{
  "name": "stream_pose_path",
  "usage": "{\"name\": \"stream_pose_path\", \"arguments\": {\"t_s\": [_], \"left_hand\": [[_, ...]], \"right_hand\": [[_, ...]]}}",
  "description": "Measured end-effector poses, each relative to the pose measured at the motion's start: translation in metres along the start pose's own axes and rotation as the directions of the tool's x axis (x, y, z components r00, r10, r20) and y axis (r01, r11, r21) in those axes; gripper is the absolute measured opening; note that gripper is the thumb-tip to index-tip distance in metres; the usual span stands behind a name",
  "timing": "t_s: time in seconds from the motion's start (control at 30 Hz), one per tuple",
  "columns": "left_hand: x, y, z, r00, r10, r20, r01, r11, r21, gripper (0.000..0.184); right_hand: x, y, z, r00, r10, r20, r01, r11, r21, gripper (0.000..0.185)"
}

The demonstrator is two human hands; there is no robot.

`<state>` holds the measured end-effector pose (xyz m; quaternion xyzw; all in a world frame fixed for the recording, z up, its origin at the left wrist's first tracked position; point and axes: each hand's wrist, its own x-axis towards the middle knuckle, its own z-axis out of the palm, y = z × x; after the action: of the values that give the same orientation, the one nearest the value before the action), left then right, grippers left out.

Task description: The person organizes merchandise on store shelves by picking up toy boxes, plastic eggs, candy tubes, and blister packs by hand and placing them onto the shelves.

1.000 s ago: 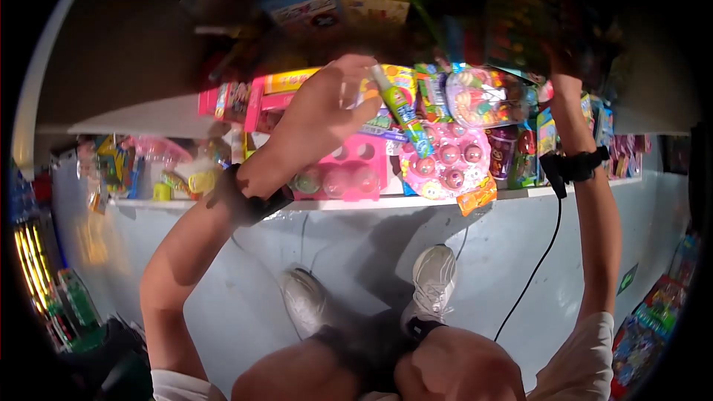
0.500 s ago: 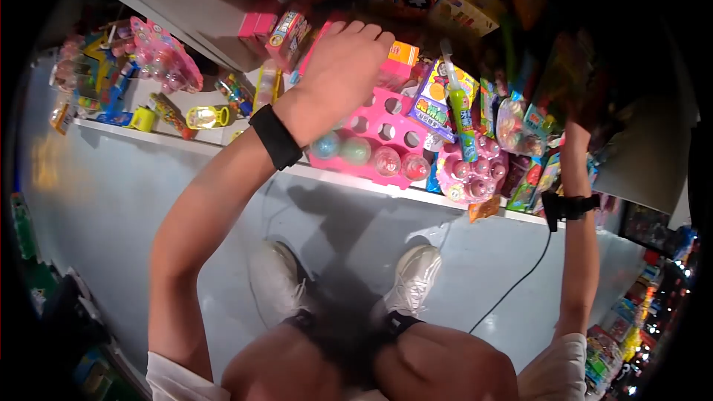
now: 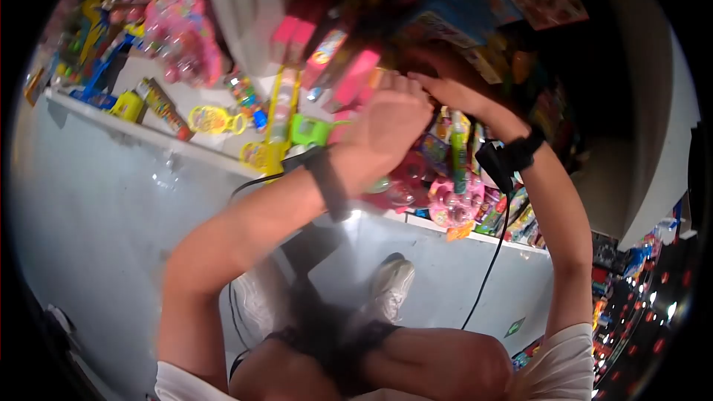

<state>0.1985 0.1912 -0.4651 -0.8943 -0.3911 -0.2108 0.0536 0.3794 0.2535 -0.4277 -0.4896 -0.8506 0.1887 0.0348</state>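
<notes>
My left hand (image 3: 392, 120) reaches over a pink tray (image 3: 379, 199) of clear round capsules at the shelf's front. Its fingers bend down at the far side, and whatever they hold is hidden. Close against it, my right hand (image 3: 462, 98) comes in from the right, its fingertips meeting the left hand's fingers; blur and shadow hide their grip. Just left of the left hand lie a pink box (image 3: 358, 74) and a bright green toy (image 3: 310, 131). Below the right hand stands a green tube (image 3: 459, 160), in front of which lies a pink card of bubble-packed pieces (image 3: 453, 204).
A yellow strip pack (image 3: 281, 115), a yellow ring-shaped toy (image 3: 215, 119) and a pink butterfly-shaped pack (image 3: 178, 30) lie along the left. Blue boxes (image 3: 453, 7) are stacked in the dark at the back. A white panel (image 3: 241, 11) rises left of centre; a black cable (image 3: 486, 275) hangs from my right wrist.
My right hand has swung in from the far right to meet the left. My left hand has shifted right and now covers most of the pink tray. The view has turned.
</notes>
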Motion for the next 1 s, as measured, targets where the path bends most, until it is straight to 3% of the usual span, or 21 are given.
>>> {"name": "stream_pose_path", "arguments": {"t_s": [0.03, 0.07, 0.1, 0.13, 0.17, 0.23, 0.3, 0.33, 0.37, 0.4, 0.5, 0.63, 0.77, 0.83, 0.9, 0.93, 0.97, 1.0], "left_hand": [[-0.001, 0.005, 0.003, 0.992, -0.07, -0.108, 0.067, 0.997, -0.034, 0.02], [-0.004, 0.008, 0.006, 0.971, -0.139, -0.197, 0.13, 0.99, -0.058, 0.019], [-0.008, 0.011, 0.02, 0.999, -0.038, 0.003, 0.038, 0.996, -0.075, 0.027], [-0.011, 0.011, 0.013, 0.995, 0.006, 0.103, 0.005, 0.994, -0.108, 0.029], [-0.014, 0.009, -0.004, 0.996, 0.043, 0.079, -0.054, 0.988, 0.146, 0.028], [-0.018, 0.015, 0.006, 0.998, 0.058, 0.033, -0.063, 0.985, 0.159, 0.03], [-0.015, 0.018, 0.015, 1.0, 0.016, -0.026, -0.011, 0.987, 0.161, 0.031], [-0.015, 0.016, 0.013, 0.998, 0.03, -0.055, -0.019, 0.982, 0.19, 0.029], [-0.019, 0.017, 0.009, 0.995, 0.051, -0.082, -0.032, 0.976, 0.215, 0.027], [-0.022, 0.016, 0.006, 0.997, 0.054, -0.052, -0.049, 0.995, 0.084, 0.027], [-0.018, 0.015, 0.009, 0.996, 0.084, -0.041, -0.082, 0.996, 0.037, 0.026], [-0.008, 0.013, 0.002, 0.969, 0.159, 0.187, -0.155, 0.987, -0.034, 0.022], [-0.004, 0.009, 0.003, 0.969, 0.151, 0.196, -0.14, 0.988, -0.068, 0.02], [-0.003, 0.01, 0.026, 0.983, 0.079, -0.168, -0.109, 0.977, -0.182, 0.023], [-0.005, -0.014, 0.018, 0.924, 0.17, -0.343, -0.302, 0.873, -0.383, 0.013], [-0.001, 0.0, 0.017, 0.967, 0.068, -0.247, -0.143, 0.943, -0.301, 0.014], [0.012, -0.006, 0.0, 0.99, 0.139, 0.024, -0.123, 0.937, -0.325, 0.01], [0.012, -0.009, 0.002, 0.987, 0.153, 0.039, -0.135, 0.947, -0.291, 0.007]], "right_hand": [[0.017, 0.014, 0.013, 0.983, 0.11, 0.147, -0.125, 0.987, 0.099, 0.047], [0.02, 0.03, 0.039, 0.999, 0.04, 0.037, -0.051, 0.922, 0.385, 0.052], [0.021, 0.047, 0.065, 0.996, 0.007, -0.085, 0.05, 0.764, 0.644, 0.058], [0.026, 0.062, 0.074, 0.997, -0.068, -0.035, 0.076, 0.915, 0.397, 0.059], [0.031, 0.079, 0.076, 0.992, -0.126, 0.012, 0.124, 0.986, 0.109, 0.06], [0.02, 0.084, 0.065, 0.993, -0.103, 0.061, 0.079, 0.948, 0.307, 0.059], [0.029, 0.07, 0.053, 0.981, -0.138, 0.139, 0.152, 0.984, -0.093, 0.067], [0.033, 0.063, 0.051, 0.977, -0.166, 0.132, 0.177, 0.981, -0.081, 0.067], [0.029, 0.057, 0.053, 0.989, -0.147, 0.02, 0.148, 0.988, -0.043, 0.057], [0.022, 0.05, 0.058, 0.99, -0.11, -0.086, 0.111, 0.994, 0.005, 0.048], [0.019, 0.058, 0.051, 0.996, -0.091, -0.003, 0.091, 0.995, -0.048, 0.045], [0.009, 0.066, 0.049, 0.993, -0.09, 0.075, 0.095, 0.992, -0.079, 0.041], [-0.007, 0.065, 0.04, 0.993, -0.056, 0.102, 0.068, 0.991, -0.115, 0.037], [-0.02, 0.065, 0.032, 0.99, -0.019, 0.139, 0.039, 0.989, -0.143, 0.035], [-0.031, 0.06, 0.024, 0.981, 0.019, 0.192, 0.019, 0.981, -0.194, 0.033], [-0.034, 0.055, 0.022, 0.972, 0.051, 0.229, 0.002, 0.974, -0.226, 0.033], [-0.039, 0.068, 0.031, 0.981, -0.082, 0.174, 0.111, 0.98, -0.165, 0.019], [-0.043, 0.069, 0.03, 0.975, -0.159, 0.156, 0.184, 0.97, -0.159, 0.019]]}}
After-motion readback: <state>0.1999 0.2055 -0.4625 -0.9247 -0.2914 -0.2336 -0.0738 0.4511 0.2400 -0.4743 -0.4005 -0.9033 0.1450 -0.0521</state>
